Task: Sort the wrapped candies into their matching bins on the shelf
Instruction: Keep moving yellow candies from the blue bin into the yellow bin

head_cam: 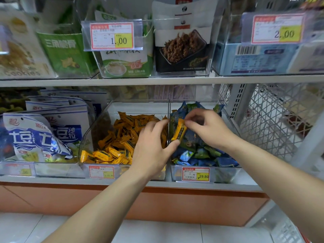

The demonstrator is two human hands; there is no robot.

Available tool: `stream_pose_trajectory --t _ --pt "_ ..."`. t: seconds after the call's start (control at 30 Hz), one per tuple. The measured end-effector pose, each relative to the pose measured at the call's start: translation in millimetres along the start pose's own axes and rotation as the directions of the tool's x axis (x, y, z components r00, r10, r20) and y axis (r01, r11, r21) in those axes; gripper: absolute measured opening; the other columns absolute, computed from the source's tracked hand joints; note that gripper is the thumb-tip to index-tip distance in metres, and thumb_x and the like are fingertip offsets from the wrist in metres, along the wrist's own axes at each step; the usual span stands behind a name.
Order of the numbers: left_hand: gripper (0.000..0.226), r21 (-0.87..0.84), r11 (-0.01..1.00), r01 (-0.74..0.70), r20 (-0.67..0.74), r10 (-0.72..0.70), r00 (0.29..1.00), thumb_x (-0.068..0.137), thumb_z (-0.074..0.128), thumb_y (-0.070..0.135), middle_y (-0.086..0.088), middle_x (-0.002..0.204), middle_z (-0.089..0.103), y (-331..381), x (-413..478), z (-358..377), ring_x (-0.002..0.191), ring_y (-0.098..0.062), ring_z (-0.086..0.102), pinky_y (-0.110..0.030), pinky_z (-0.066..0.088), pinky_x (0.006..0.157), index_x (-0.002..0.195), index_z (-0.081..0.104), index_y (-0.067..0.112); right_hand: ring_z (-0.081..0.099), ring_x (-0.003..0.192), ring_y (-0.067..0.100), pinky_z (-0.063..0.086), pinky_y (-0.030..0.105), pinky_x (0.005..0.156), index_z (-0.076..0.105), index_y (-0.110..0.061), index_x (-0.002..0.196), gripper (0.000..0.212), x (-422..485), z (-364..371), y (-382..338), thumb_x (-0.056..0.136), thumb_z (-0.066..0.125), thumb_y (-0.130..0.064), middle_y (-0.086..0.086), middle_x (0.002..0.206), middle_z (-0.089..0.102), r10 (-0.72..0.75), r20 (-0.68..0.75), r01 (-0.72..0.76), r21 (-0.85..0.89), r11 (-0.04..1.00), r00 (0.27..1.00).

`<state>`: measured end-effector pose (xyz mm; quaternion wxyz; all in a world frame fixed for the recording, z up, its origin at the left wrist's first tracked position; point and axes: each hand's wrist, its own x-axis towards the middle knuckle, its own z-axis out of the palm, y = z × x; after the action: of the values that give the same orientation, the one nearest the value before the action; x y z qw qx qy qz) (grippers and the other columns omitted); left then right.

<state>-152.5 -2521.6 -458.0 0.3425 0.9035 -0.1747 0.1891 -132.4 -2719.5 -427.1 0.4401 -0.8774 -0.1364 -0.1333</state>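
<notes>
An orange wrapped candy (178, 130) is held upright just above the blue and green candies, right of the divider between two clear bins. My right hand (208, 128) pinches its upper end between thumb and forefinger. My left hand (152, 146) reaches over the orange bin (91, 137); its thumb is against the candy's lower end and its forefinger is beside the upper part. The left bin holds a heap of orange candies (119, 137). Blue and green candies (201, 153) fill the right bin (226, 170).
Blue and white snack bags (45, 134) fill the tray to the left. The shelf above carries clear bins of snack packets (182, 50) with price tags. A white wire mesh panel (273, 118) closes the right side. Price labels (195, 174) sit on the bin fronts.
</notes>
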Motion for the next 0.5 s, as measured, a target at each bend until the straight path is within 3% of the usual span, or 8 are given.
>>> stream_pose_trajectory --t 0.13,0.2,0.27,0.33,0.4,0.5 --pt "0.021 -0.226 0.972 -0.061 -0.032 0.055 0.998 0.093 0.062 0.036 0.017 0.102 0.063 9 6 -4 0.094 -0.002 0.061 -0.030 0.053 0.081 0.114 0.061 0.034 0.072 0.086 0.014 0.056 0.028 0.075 0.070 -0.024 0.093 0.005 -2 5 -9 0.091 0.066 -0.024 -0.001 0.089 0.076 0.017 -0.068 0.010 0.373 0.928 0.998" --pt "0.019 -0.222 0.975 0.000 -0.080 -0.018 0.997 0.092 0.065 0.036 0.020 0.090 0.067 0 10 -12 0.086 0.002 0.064 -0.020 0.053 0.071 0.111 0.062 0.035 0.071 0.094 0.013 0.056 0.030 0.082 0.069 -0.026 0.104 0.014 3 8 -7 0.092 0.062 -0.029 -0.003 0.096 0.076 0.068 -0.070 -0.036 0.385 0.922 0.995" --pt "0.030 -0.102 0.982 0.161 -0.068 -0.168 0.983 0.091 0.067 0.038 0.018 0.089 0.067 -22 14 -22 0.086 -0.001 0.066 -0.019 0.052 0.067 0.120 0.062 0.029 0.066 0.103 0.009 0.051 0.033 0.091 0.067 -0.032 0.112 0.020 9 9 0 0.095 0.057 -0.033 -0.010 0.109 0.072 0.061 -0.026 -0.058 0.102 0.993 0.998" --pt "0.049 0.154 0.942 0.297 -0.005 -0.300 0.954 0.092 0.063 0.046 0.001 0.108 0.069 -42 14 -29 0.103 -0.023 0.065 -0.032 0.053 0.080 0.134 0.053 0.023 0.061 0.110 0.013 0.049 0.034 0.093 0.066 -0.032 0.117 0.025 14 11 7 0.096 0.054 -0.036 -0.011 0.119 0.066 -0.016 0.123 0.053 -0.308 0.950 0.992" --pt "0.060 0.299 0.917 0.262 -0.017 -0.270 0.963 0.092 0.058 0.053 -0.007 0.127 0.063 -46 11 -29 0.120 -0.032 0.053 -0.042 0.049 0.093 0.141 0.047 0.021 0.058 0.118 0.019 0.049 0.037 0.097 0.062 -0.031 0.127 0.034 18 17 12 0.096 0.052 -0.040 -0.007 0.131 0.062 -0.049 0.297 0.204 -0.516 0.832 0.954" --pt "0.055 0.163 0.983 0.088 -0.002 -0.089 0.996 0.091 0.053 0.057 0.001 0.129 0.063 -28 11 -17 0.123 -0.023 0.053 -0.039 0.049 0.094 0.138 0.050 0.028 0.056 0.121 0.021 0.048 0.041 0.097 0.053 -0.034 0.136 0.045 18 20 22 0.094 0.047 -0.049 -0.007 0.134 0.061 -0.035 0.466 0.356 -0.623 0.696 0.884"
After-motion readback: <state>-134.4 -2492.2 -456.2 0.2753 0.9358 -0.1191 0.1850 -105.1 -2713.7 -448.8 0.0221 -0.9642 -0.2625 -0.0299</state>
